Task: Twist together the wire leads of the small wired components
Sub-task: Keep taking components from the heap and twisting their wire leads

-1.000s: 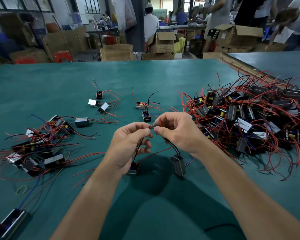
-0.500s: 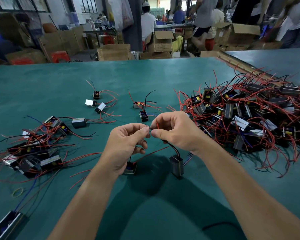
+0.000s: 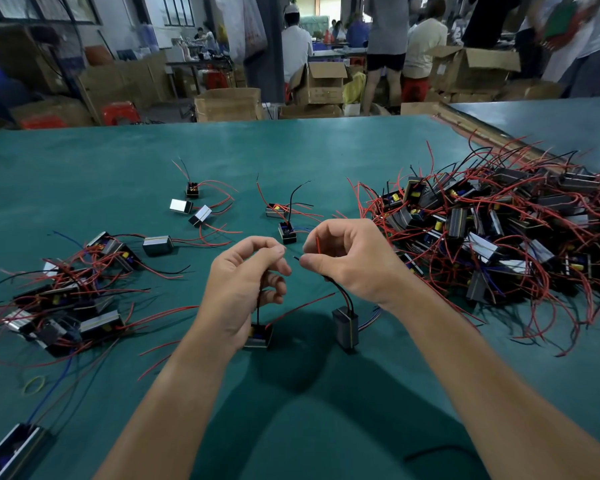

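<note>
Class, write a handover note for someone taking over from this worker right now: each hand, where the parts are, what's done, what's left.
Left hand pinches the black lead of the small component below it.
Right hand pinches the leads of the grey component.
Lead ends sit apart between the fingertips: this pair is not twisted yet.
Big pile waits on the right; smaller cluster on the left.

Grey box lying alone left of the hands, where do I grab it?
Pinch the grey box across its long near and far sides, coming down from above. It lies flat on the table by itself, and its red wires trail off its right end, so those sides are free.
</note>
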